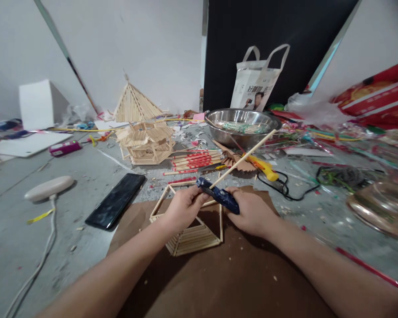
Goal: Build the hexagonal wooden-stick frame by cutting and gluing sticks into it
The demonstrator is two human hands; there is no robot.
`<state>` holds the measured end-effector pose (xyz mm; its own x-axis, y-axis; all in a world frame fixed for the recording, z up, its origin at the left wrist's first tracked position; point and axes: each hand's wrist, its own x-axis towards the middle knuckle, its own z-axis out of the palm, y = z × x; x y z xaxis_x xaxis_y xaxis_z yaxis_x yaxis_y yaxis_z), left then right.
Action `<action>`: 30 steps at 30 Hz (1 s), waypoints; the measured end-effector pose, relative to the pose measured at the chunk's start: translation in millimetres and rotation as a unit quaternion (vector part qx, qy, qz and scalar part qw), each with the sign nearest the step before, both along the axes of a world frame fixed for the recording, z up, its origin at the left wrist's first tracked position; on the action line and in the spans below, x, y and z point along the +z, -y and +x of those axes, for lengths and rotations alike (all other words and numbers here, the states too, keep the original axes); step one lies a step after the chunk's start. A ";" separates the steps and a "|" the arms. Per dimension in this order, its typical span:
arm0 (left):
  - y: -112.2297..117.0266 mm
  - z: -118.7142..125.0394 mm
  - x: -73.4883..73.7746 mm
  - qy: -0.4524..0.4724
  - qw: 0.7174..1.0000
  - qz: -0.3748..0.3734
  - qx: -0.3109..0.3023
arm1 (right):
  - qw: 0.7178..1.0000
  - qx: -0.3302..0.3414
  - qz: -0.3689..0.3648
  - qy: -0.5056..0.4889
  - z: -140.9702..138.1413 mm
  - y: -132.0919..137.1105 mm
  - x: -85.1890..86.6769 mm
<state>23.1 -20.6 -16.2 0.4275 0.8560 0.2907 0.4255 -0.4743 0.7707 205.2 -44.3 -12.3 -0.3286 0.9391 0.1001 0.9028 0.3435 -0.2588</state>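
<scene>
My right hand (252, 213) is wrapped around a dark blue hand tool (228, 201), which looks like pliers or cutters. A thin wooden stick (247, 155) crosses the tool's far end and slants up to the right. At its lower end, my left hand (183, 206) pinches the stick close to the tool; the fingertips partly hide the contact. Beneath both hands a many-sided frame of glued sticks (199, 238) lies on a brown sheet (239, 278). One side of that frame is filled with parallel sticks, and my left hand covers part of it.
A stick-built house (147, 145) and a pointed stick roof (135, 104) stand at the back. Red-wrapped stick bundles (195, 161), a steel bowl (215, 132), and a yellow glue gun (267, 170) with a black cord lie ahead. Leftward are a phone (116, 201) and a corded white device (49, 188).
</scene>
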 end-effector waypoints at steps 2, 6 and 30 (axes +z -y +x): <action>-0.2 0.0 -1.9 0.000 1.000 0.011 0.011 | 1.000 -0.008 0.002 -0.013 -0.2 1.3 0.3; -1.1 -0.9 -5.4 0.043 0.999 -0.022 -0.018 | 1.000 -0.005 0.004 -0.025 1.0 2.7 2.0; 0.4 -3.5 0.3 -0.005 0.998 0.062 -0.024 | 0.990 0.093 0.010 -0.107 2.8 1.1 2.1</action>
<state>19.6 -21.0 -15.9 0.4700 0.7926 0.3884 0.4068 -0.5850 0.7016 208.0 -45.4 -10.2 -0.4646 0.8615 0.2048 0.7486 0.5056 -0.4289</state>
